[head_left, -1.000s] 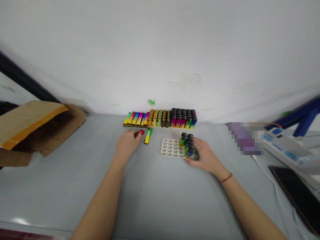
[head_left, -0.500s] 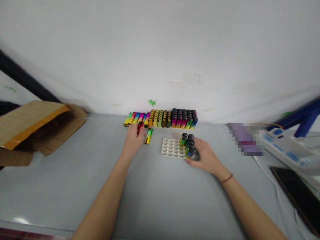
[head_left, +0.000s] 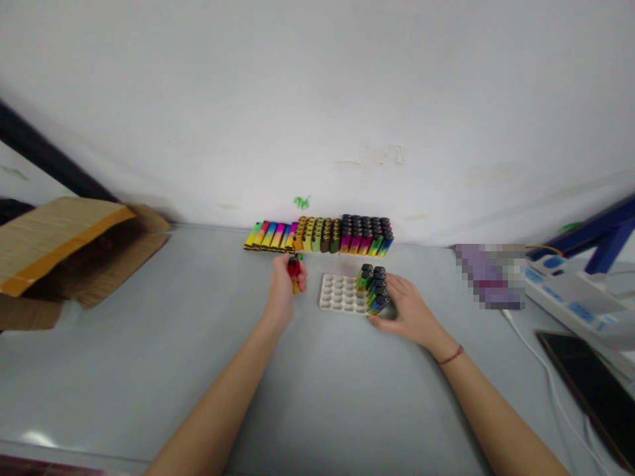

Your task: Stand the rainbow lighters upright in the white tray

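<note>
My left hand [head_left: 285,289] is closed around a red lighter [head_left: 294,267], held upright just left of a white holed tray [head_left: 340,294]. A yellow-green lighter that lay on the table is partly hidden behind that hand. My right hand [head_left: 407,305] rests against the tray's right end, fingers curled beside several upright rainbow lighters [head_left: 374,285] standing in it. Along the wall, more lighters form a row: several lying flat [head_left: 270,236] at the left and several standing upright [head_left: 347,235] at the right.
An open cardboard box [head_left: 64,248] lies at the far left. At the right are a blurred purple object [head_left: 489,274], a white power strip [head_left: 575,297] with cable, and a dark phone [head_left: 595,390]. The grey table [head_left: 317,396] meets a white wall behind.
My left hand picked up the red lighter from near the flat row and carried it right, toward the tray. My right hand has stayed at the tray's right end.
</note>
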`<action>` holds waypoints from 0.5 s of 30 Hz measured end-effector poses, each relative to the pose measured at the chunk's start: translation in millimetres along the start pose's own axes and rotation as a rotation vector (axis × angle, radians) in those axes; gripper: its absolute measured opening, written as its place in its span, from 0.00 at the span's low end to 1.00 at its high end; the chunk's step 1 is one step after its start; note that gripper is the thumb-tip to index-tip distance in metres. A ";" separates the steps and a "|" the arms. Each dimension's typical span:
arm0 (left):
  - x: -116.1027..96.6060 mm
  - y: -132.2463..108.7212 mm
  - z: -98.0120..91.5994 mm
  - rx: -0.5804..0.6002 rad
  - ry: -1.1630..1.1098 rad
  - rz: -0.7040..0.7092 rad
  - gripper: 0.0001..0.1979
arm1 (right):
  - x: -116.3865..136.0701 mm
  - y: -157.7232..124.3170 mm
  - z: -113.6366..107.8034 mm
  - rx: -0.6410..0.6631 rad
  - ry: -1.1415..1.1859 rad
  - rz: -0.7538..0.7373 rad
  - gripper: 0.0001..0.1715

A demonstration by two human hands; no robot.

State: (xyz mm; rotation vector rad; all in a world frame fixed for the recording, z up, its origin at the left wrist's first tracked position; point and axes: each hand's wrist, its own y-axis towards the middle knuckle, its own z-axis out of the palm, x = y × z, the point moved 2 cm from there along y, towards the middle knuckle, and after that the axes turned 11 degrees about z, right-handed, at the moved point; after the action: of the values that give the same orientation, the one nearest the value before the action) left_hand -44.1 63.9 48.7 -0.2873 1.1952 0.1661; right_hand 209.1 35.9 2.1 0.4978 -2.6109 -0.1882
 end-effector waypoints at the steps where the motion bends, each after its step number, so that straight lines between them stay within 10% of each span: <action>1: -1.1 -1.0 0.3 0.002 -0.009 -0.011 0.22 | -0.2 0.1 0.0 0.001 -0.003 0.000 0.41; 15: -3.9 -6.2 1.3 -0.137 -0.040 -0.012 0.16 | -0.7 0.2 -0.1 0.007 -0.017 -0.003 0.41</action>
State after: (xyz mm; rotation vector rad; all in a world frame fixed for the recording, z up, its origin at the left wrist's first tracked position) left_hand -42.6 58.6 53.5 -0.4094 1.1443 0.2423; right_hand 209.7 36.4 2.0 0.5044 -2.6285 -0.1855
